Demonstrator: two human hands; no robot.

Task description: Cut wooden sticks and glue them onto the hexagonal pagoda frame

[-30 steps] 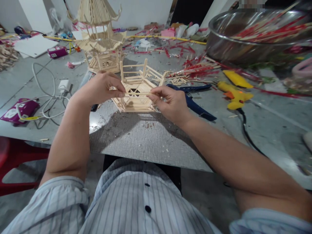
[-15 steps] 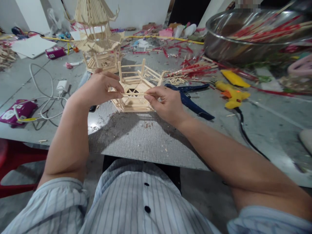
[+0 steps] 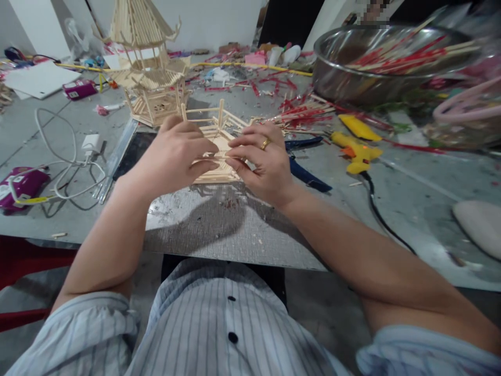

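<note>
A small railed frame of pale wooden sticks (image 3: 219, 177) lies on the table in front of me, partly covered by my hands. Over its near side, my left hand (image 3: 172, 155) closes thumb and fingers on the left end of a thin wooden stick (image 3: 221, 156). The other end is pinched by my right hand (image 3: 266, 166), which wears a ring. Only a short length of the stick shows between my fingertips. Behind my left hand stands a tiered stick pavilion (image 3: 156, 78) with a pointed roof.
To the right lie dark blue pliers-like cutters (image 3: 311, 176) and a yellow glue gun (image 3: 358, 151) with a black cord. Red-tipped sticks (image 3: 301, 112) and a metal basin (image 3: 332, 78) are farther back. Left are a phone-like dark slab (image 3: 133, 151), a white charger (image 3: 92, 145) and purple box (image 3: 23, 185).
My hands have drawn closer together along the stick, and the fingers of my right hand have come up over it. The view has shifted slightly to the right.
</note>
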